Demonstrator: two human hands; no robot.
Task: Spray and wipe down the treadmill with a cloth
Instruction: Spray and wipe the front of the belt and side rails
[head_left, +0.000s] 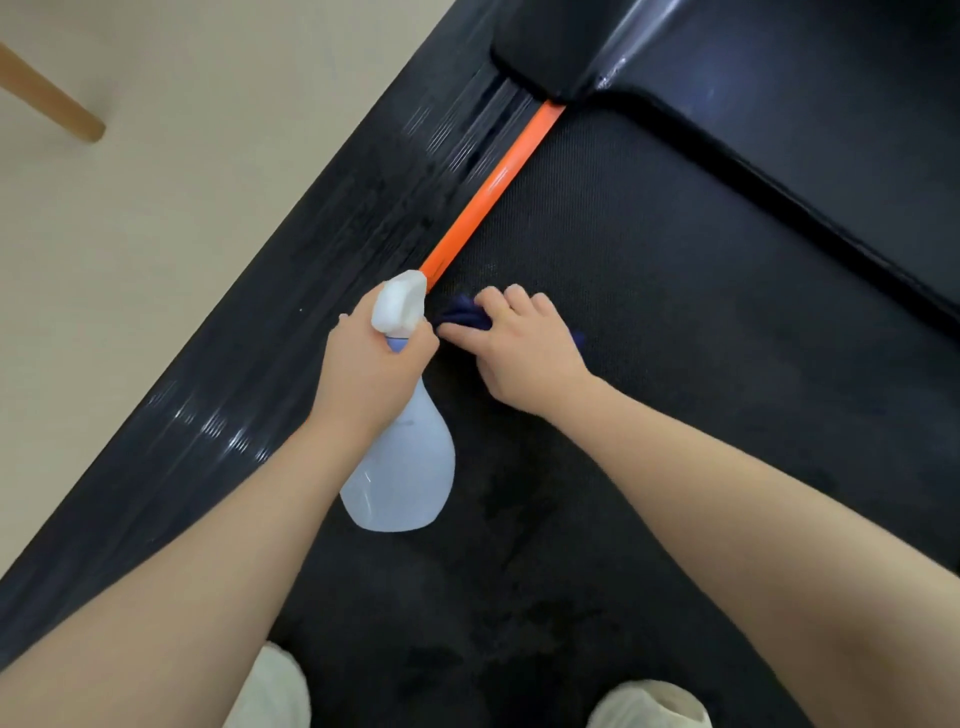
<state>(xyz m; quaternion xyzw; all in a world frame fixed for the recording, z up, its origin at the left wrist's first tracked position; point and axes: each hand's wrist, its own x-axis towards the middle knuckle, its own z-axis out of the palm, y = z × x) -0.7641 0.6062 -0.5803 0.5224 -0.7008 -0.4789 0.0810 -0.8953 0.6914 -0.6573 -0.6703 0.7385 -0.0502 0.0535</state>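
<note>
While the left hand grips the neck of the spray bottle, fingers curled round it just under the white trigger head, the right hand presses a dark blue cloth onto the treadmill belt, its fingers curled over the bunched fabric and holding it. The cloth sits on the belt close to its left edge, just beside the orange strip that runs along that edge, and only a little of it shows past the knuckles. Judging by the darker, damp-looking patches on the belt nearer the person's feet and the wet sheen on the ribbed left side rail, spraying has already been done and the wiping looks to be under way. The belt ahead toward the front cover looks dry and matte, so that stretch probably remains to be done, and the right side is mostly out of view. The bottle's long axis runs roughly along the belt, base toward the person, with the nozzle pointing forward along the orange strip.
</note>
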